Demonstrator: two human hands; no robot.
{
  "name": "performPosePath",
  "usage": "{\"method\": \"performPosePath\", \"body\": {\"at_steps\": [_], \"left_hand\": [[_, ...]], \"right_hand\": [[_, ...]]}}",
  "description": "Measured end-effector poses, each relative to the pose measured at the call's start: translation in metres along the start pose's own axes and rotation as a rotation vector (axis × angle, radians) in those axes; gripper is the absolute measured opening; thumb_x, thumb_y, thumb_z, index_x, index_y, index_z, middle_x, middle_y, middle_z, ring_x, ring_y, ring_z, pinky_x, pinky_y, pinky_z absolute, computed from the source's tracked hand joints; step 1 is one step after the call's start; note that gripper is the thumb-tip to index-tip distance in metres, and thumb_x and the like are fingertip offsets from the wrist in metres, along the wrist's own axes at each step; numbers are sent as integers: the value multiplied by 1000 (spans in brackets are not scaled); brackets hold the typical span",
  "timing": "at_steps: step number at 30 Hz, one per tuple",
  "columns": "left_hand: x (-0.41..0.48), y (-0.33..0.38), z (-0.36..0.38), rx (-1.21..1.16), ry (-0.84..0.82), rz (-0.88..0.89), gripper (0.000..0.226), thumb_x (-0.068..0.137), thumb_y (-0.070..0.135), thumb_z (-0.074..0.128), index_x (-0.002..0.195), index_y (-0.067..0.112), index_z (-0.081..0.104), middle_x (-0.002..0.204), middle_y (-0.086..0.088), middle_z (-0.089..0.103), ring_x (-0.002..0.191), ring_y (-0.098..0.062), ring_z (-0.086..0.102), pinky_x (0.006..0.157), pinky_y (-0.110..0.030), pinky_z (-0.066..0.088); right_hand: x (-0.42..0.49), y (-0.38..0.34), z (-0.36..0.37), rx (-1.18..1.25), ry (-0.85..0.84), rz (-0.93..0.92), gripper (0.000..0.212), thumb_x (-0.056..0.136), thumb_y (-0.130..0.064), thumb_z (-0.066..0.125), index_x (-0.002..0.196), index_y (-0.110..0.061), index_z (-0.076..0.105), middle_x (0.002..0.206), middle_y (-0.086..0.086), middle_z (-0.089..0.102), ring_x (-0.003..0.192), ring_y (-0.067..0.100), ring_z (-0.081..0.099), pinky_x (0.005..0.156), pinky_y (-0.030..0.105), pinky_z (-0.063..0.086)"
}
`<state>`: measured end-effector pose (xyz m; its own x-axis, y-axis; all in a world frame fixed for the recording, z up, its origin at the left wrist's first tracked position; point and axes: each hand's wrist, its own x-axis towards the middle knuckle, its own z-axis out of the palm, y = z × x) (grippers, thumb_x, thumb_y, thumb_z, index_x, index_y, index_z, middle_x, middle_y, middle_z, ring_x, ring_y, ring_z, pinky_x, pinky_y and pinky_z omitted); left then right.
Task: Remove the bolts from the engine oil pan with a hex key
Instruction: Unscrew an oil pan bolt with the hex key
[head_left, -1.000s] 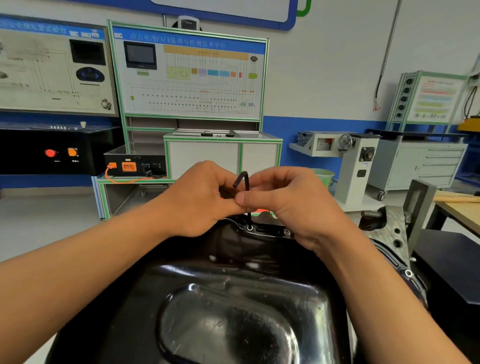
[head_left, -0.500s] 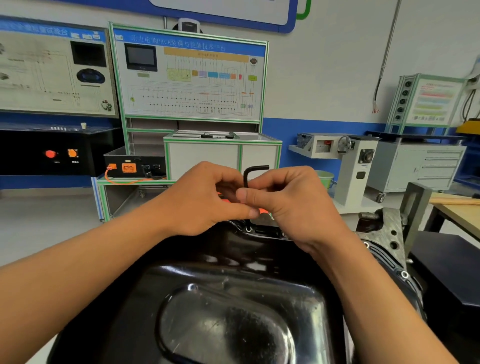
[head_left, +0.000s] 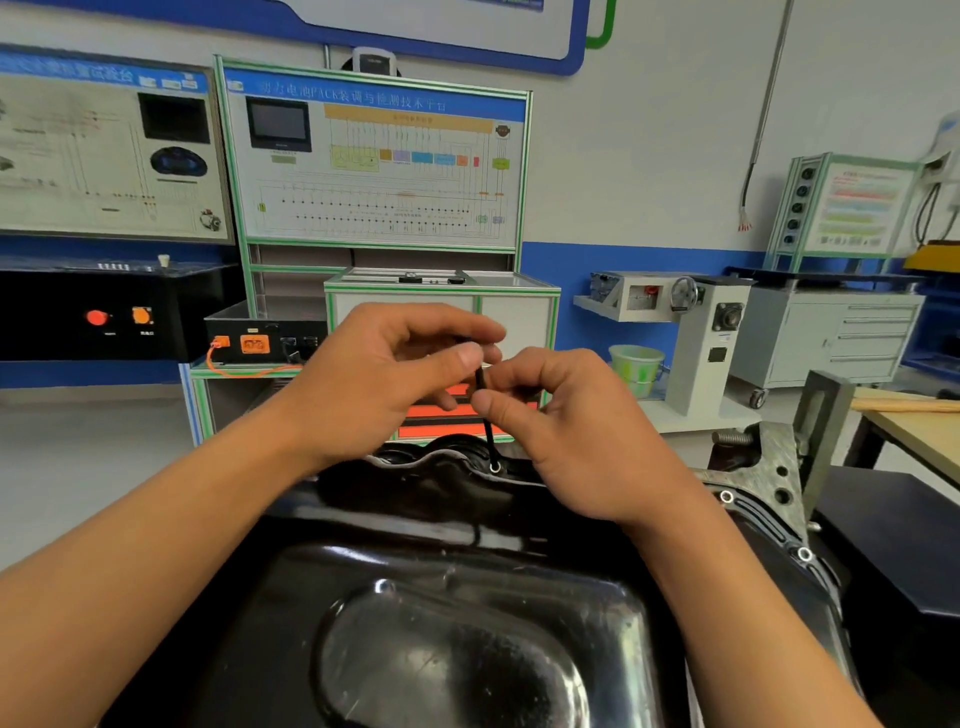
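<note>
A glossy black oil pan fills the lower middle of the view. At its far rim a black hex key stands nearly upright with its tip in a bolt. My left hand pinches the key's top between thumb and fingers. My right hand pinches the shaft lower down, thumb against it. Two more bolts show on the pan's right flange. The key's short arm is hidden by my left fingers.
A grey engine bracket stands at the pan's right end. A wooden table is at the far right. Training panels and a white cabinet stand behind, with a green bucket and a grey machine stand beyond.
My left hand has risen and turned at the key's top, covering its bend. My right hand has slid lower on the shaft. The key's tip stays in the bolt.
</note>
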<state>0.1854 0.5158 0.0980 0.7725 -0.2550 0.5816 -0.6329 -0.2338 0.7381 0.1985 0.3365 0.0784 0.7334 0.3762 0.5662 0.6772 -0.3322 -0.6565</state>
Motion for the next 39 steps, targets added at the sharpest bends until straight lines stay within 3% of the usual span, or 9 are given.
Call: {"method": "performPosePath", "body": {"at_steps": [6,11,14,19,24,29,33,36,39], "left_hand": [[-6,-2,1,313,225,133,22,78,28,82,67,12,71,59,-5,64,49,-2,51,49,-15,39],[-6,2,18,381,186,217,40,82,18,63,49,0,48,44,-4,40,43,-8,33,47,-19,28],[-7,4,12,243,90,223,47,86,31,61,52,-2,55,48,-9,48,46,-21,42,48,-30,34],[-9,7,6,137,13,210,33,74,36,72,74,4,63,64,-4,59,53,-40,48,48,-44,40],[-6,8,10,149,52,157,30,65,33,87,76,13,68,55,-7,52,50,-15,42,49,-27,36],[8,7,13,197,191,12,43,84,19,77,56,0,50,48,-16,38,44,-13,31,43,-22,26],[7,7,2,-226,18,-374,15,95,10,54,86,10,67,51,-8,50,35,-15,43,33,-18,31],[2,8,-7,-441,-123,-373,21,87,4,54,103,5,66,63,-13,61,47,-20,59,36,-21,44],[-1,9,-4,-394,-285,-309,21,87,6,62,106,9,70,76,-16,68,62,-22,66,46,-22,52]], "right_hand": [[0,2,3,-112,-6,-25,17,92,-23,70,78,-30,63,82,-3,61,74,9,54,69,17,43],[0,1,3,-7,26,-12,17,85,-23,79,75,-9,75,75,19,68,62,26,54,62,39,47],[1,1,1,43,-8,27,15,84,-21,81,82,-7,79,69,23,66,56,17,43,55,32,39],[1,4,-1,46,61,58,10,76,-20,86,74,-16,77,54,-10,65,46,2,53,51,15,42],[1,3,-3,6,10,16,23,80,-16,82,61,-25,72,45,-13,54,43,1,42,48,12,34],[0,1,1,-20,-108,23,5,82,-15,82,87,-12,80,69,-10,71,55,-5,58,58,5,41],[0,4,1,-17,-73,57,4,84,-11,79,88,-13,78,73,-3,73,59,0,62,59,12,46],[0,5,1,-40,-45,57,6,87,-11,76,89,-16,79,74,0,75,67,12,68,65,25,54],[-1,3,0,-76,-51,10,31,89,-9,69,63,-24,69,55,-5,63,51,7,49,53,21,42]]}}
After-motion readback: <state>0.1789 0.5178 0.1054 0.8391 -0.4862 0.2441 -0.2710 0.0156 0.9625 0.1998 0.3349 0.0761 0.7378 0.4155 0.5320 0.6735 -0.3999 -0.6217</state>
